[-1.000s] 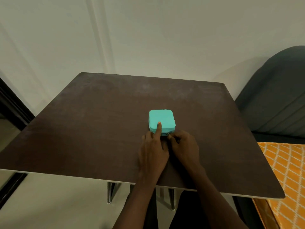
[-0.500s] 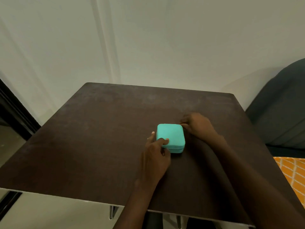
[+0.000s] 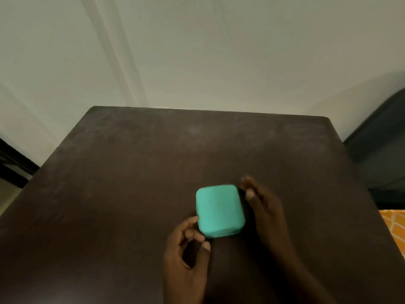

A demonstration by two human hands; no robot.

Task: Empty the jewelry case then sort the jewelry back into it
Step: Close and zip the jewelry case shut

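Observation:
A closed teal jewelry case [image 3: 219, 210] with rounded corners lies on the dark brown table [image 3: 131, 172], right of centre and toward the near side. My left hand [image 3: 186, 251] is at its near-left corner, with curled fingers against the left edge and the thumb by the front corner. Along the case's right side lies my right hand [image 3: 265, 209], its fingertips bunched close to the far-right corner. That hand is blurred, so its grip is unclear. No jewelry is visible.
The table's far edge meets a pale wall [image 3: 219, 62]. A dark grey upholstered seat [image 3: 381, 150] stands off the table's right side, with an orange patterned fabric [image 3: 394, 224] below it. A dark frame [image 3: 13, 163] shows at far left.
My right hand went from the case's front to its far-right corner, then back along the right side. My left hand slid from the lid to the near-left corner. The view tilted down.

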